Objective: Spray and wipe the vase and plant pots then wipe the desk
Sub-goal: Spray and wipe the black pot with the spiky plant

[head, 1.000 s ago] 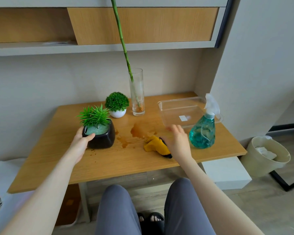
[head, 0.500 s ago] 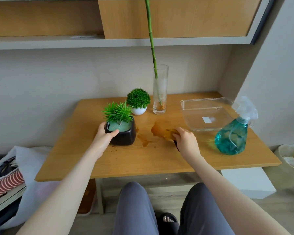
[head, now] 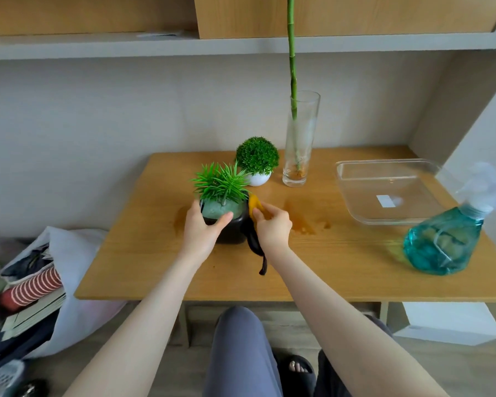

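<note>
My left hand (head: 202, 229) grips the rim of a black plant pot (head: 232, 231) with spiky green leaves, in the middle of the wooden desk (head: 312, 267). My right hand (head: 272, 227) presses a yellow and black cloth (head: 253, 209) against the pot's right side. Behind stands a small white pot (head: 259, 179) with a round green plant, and to its right a tall glass vase (head: 299, 141) holding a green stem. A teal spray bottle (head: 444, 242) stands at the desk's right edge. Brown wet stains (head: 304, 222) lie right of the black pot.
A clear plastic tray (head: 352, 202) sits at the back right of the desk. A shelf runs above along the wall. On the floor to the left is a white bag (head: 69, 245) with books and striped fabric. My knees are under the desk's front edge.
My right hand has lifted the cloth off the stained desk and brought it left against the black pot. My left hand still holds the pot. The camera has swung left.
</note>
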